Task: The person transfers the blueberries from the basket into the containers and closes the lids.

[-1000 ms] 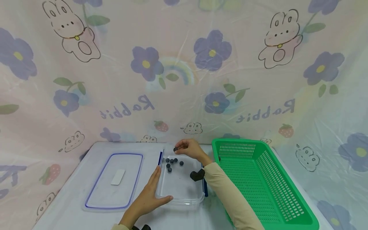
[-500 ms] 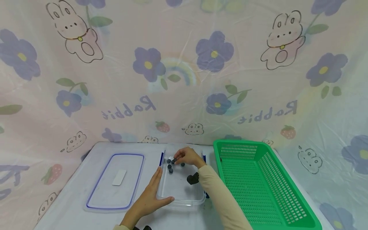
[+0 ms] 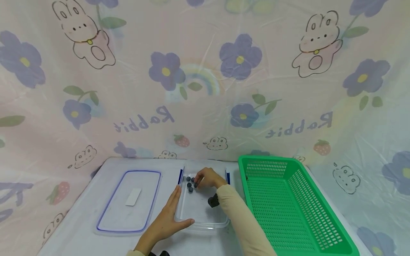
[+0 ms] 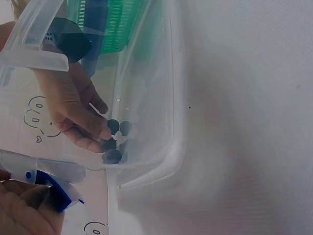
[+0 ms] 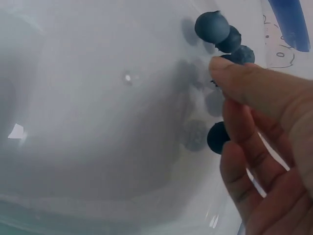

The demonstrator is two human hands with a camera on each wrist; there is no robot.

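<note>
Inside a clear plastic box (image 3: 205, 225) with blue side latches, my right hand (image 3: 209, 178) pinches a blueberry (image 3: 196, 185) between thumb and fingertips, low over the floor. The thumb (image 5: 234, 76) partly covers that berry in the right wrist view. Several other blueberries (image 3: 190, 190) lie grouped close by, toward the box's far left; one loose blueberry (image 5: 217, 138) shows below the thumb, beside my curled fingers. My left hand (image 3: 164, 221) rests along the box's left side, fingers straight, thumb spread over the near left corner. A blue latch (image 4: 59, 196) hangs beside its fingers in the left wrist view.
A flat clear lid (image 3: 112, 217) with a blue seal and a white rectangle (image 3: 133, 197) lies left of the box. To the right stands a green perforated basket (image 3: 278, 209), with a small dark spot at its left wall. A patterned curtain (image 3: 205, 117) rises behind the table.
With a blueberry in its fingertips, my right hand has come down from the box's far edge to the berries and slightly nearer me. My left hand keeps its place at the box.
</note>
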